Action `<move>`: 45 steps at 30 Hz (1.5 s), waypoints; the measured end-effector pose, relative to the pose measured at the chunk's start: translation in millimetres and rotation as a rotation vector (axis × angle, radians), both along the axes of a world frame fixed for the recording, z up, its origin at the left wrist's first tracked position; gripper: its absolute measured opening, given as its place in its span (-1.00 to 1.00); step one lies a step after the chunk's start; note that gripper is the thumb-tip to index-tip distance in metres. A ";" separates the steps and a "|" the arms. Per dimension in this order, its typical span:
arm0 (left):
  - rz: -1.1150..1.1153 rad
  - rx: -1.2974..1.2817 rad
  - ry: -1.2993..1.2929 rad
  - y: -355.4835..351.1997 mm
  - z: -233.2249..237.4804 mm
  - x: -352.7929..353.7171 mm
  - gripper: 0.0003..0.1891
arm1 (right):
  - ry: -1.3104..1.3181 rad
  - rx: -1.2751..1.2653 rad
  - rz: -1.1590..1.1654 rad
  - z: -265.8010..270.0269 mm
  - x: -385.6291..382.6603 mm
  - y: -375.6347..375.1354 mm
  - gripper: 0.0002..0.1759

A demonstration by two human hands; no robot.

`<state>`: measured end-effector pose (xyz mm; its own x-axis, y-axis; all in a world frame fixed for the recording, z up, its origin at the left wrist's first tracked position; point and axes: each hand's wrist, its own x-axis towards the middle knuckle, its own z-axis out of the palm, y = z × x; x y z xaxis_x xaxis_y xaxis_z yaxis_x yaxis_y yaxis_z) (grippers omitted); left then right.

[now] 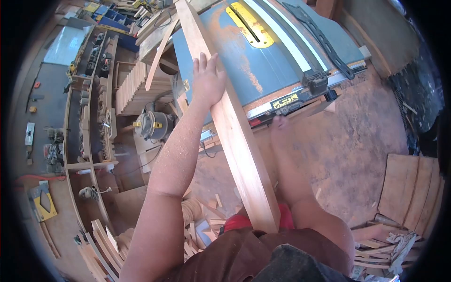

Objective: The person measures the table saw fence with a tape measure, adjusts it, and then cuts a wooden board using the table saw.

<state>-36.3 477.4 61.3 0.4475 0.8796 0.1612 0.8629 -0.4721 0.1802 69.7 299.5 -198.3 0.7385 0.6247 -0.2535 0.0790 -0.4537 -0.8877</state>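
Observation:
A long, thick wooden beam (239, 141) slants from the blue table saw (225, 42) down to my waist. Across its upper face lies my left hand (208, 82), palm down, with the fingers stretched out. Sawdust speckles the left forearm. My right hand (279, 124) reaches to the front edge of the saw, just below the rail with a yellow label (285, 100). It is small and smeared in view, so its fingers do not show clearly. The saw's yellow throat plate (250, 26) has a dark slot, and no blade can be made out there.
A black rip fence clamp (315, 83) sits on the front rail. To the left stand a shop vacuum (154, 125), a stack of boards (133, 87) and shelves with tools. Offcuts (101, 249) litter the lower left. Curved wooden panels (408, 192) lean at the right.

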 end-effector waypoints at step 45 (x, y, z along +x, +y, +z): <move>-0.002 -0.052 -0.006 -1.5 0.8 -1.5 -0.37 | 0.315 0.488 -0.372 -42.9 22.4 18.6 -0.78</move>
